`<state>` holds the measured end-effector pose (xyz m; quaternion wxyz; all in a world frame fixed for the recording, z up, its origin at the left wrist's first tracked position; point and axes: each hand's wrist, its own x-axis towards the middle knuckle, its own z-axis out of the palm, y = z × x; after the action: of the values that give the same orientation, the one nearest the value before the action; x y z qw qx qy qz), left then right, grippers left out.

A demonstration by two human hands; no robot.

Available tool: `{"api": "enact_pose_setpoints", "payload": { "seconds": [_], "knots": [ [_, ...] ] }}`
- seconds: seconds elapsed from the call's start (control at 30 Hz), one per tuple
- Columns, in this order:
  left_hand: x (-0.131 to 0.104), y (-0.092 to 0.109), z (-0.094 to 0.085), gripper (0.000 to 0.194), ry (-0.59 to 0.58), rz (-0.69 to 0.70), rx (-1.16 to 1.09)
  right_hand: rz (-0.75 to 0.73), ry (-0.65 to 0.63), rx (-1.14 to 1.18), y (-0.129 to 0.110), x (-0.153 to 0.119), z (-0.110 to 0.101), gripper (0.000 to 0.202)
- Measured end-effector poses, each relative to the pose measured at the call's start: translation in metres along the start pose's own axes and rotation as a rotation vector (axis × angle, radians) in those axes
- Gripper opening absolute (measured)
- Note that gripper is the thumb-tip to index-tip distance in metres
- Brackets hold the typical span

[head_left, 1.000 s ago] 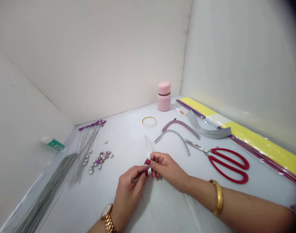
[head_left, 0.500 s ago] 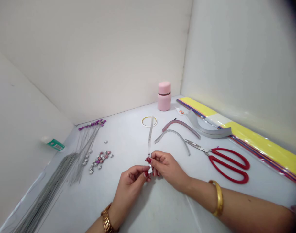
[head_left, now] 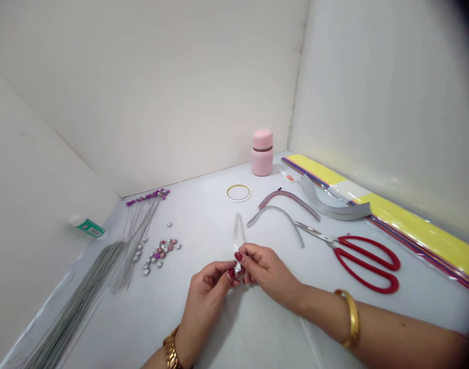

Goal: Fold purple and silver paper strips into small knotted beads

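Observation:
A narrow silvery paper strip (head_left: 238,230) rises from between my fingertips, its upper part bent over in a loop. My left hand (head_left: 211,287) pinches the strip's folded lower end between thumb and index finger. From the other side my right hand (head_left: 263,266) grips the same end, thumb on top. The fold itself is small and partly hidden by the fingers. Left of my hands lies a cluster of small folded paper stars (head_left: 163,248), silver, pink and purple.
Red-handled scissors (head_left: 367,261) lie at right, beside curved paper strips (head_left: 280,210). A tape roll (head_left: 239,193) and a pink flask (head_left: 262,152) stand behind. Grey wires (head_left: 80,302) and purple-tipped stems (head_left: 147,197) spread at left. Yellow wrapping sheets (head_left: 391,212) line the right wall.
The strip's free end, which stood up straight over the tape roll, is now lower and bent into a loop. Both hands keep their pinch; the whole view has shifted slightly.

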<state>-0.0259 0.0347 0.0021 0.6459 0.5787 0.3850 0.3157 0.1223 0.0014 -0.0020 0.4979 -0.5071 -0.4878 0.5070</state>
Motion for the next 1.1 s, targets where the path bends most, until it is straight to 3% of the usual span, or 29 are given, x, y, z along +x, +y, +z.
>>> {"api": "enact_pose_setpoints", "payload": {
  "seconds": [0.17, 0.37, 0.6, 0.77, 1.1],
  "knots": [
    [-0.0001, 0.0003, 0.0035, 0.014, -0.016, -0.041, -0.105, -0.047, 0.017, -0.092, -0.0007, -0.0012, 0.0007, 0.026],
    [-0.0013, 0.0035, 0.0037, 0.012, -0.018, -0.065, -0.042, -0.116, 0.031, -0.215, -0.0026, -0.0017, -0.0002, 0.025],
    [0.0003, 0.0039, 0.0026, 0.014, -0.084, -0.091, -0.06, -0.075, 0.01, -0.174, 0.0008, 0.0003, -0.0014, 0.026],
    [-0.0013, 0.0016, 0.0029, 0.013, -0.038, -0.04, -0.046, -0.021, -0.042, -0.087, 0.0021, 0.0001, -0.0008, 0.028],
    [-0.001, 0.0056, 0.0032, 0.017, -0.127, -0.034, -0.025, -0.027, -0.057, -0.192, 0.0016, -0.0002, -0.0007, 0.027]
  ]
}}
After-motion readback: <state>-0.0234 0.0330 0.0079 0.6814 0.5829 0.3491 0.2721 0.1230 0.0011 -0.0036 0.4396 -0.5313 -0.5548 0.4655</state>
